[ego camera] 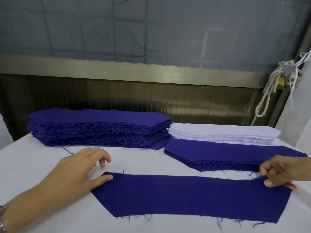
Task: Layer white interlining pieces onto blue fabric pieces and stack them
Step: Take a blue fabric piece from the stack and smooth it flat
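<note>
Blue piece (185, 197) flat on the desk (42, 157): left hand (75, 175), fingers (101, 156) loose, thumb pressing its left end; right hand (282, 172) pinching its right corner.

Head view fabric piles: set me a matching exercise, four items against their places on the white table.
Things:
1. tall stack of dark blue fabric pieces
2. stack of white interlining pieces
3. low stack of dark blue fabric pieces
4. single dark blue fabric piece

Places:
A. nearest, flat, between left hand and right hand
B. far left
C. far right
D. right, just in front of item 2

Pairs: 1-B, 2-C, 3-D, 4-A.
</note>
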Available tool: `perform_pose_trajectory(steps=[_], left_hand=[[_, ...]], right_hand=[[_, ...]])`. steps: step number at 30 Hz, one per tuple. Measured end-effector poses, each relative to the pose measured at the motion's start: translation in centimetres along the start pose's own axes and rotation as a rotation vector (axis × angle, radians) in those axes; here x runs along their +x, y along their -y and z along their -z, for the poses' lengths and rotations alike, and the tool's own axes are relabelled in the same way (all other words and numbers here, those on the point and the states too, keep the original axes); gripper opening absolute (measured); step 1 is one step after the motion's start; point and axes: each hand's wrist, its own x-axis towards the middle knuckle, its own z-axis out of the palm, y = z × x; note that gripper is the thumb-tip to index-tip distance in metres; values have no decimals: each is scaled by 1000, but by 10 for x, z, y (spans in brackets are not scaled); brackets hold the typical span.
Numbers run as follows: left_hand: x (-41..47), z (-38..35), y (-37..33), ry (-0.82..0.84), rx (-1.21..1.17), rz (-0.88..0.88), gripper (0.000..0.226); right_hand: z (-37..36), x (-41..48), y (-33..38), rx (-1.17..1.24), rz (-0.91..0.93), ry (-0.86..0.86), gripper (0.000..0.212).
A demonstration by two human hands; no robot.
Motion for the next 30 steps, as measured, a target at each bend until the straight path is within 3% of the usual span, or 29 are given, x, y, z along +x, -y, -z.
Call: perform_pose_trajectory(steps=[10, 15, 20, 25, 30], left_hand=[[-2, -2, -20, 24, -31, -122, 6], [-3, -7, -24, -17, -71, -134, 27], [-3, -7, -27, -85, -108, -145, 31], [9, -3, -40, -166, -92, -245, 39], [37, -6, -63, -185, -55, -350, 26]], right_hand=[[-9, -15, 31, -9, -31, -32, 24], [-10, -37, 39, -52, -105, -92, 29], [-12, -59, 62, -108, -213, -138, 41], [-8, -88, 92, -56, -259, -386, 53], [-8, -96, 113, 41, -154, -786, 30]])
